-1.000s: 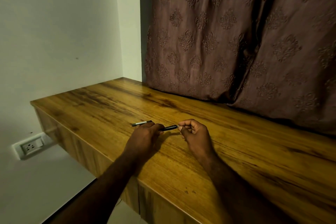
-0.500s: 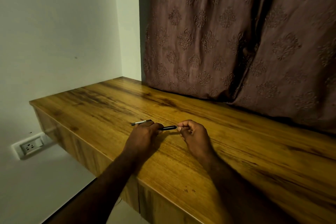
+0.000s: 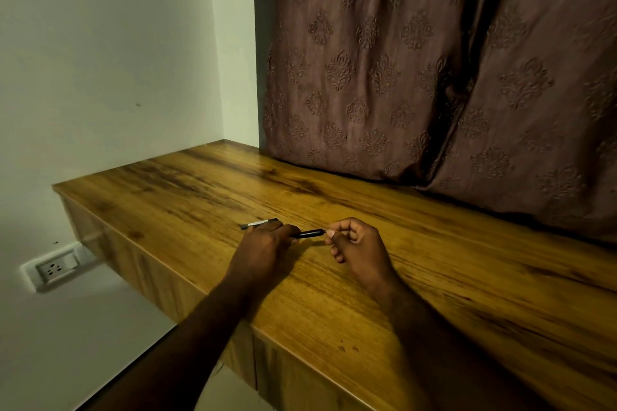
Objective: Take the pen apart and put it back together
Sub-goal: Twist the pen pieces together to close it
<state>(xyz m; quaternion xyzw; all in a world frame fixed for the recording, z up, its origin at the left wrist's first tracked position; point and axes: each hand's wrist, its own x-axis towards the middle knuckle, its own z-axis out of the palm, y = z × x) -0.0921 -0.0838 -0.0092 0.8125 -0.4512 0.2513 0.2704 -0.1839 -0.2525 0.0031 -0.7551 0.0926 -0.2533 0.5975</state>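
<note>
Gripping the black pen (image 3: pixel 309 233) in the curled left hand (image 3: pixel 263 250) low over the middle of the wooden desk (image 3: pixel 434 277), pinching its right tip between thumb and forefinger of the right hand (image 3: pixel 359 248), with 1 pale pen piece (image 3: pixel 258 223) seemingly lying just beyond the left knuckles.

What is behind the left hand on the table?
A slim black-and-silver pen part lies on the table beyond the left hand, which grips the black barrel. The knuckles cover the part's right end, so contact there cannot be seen.
</note>
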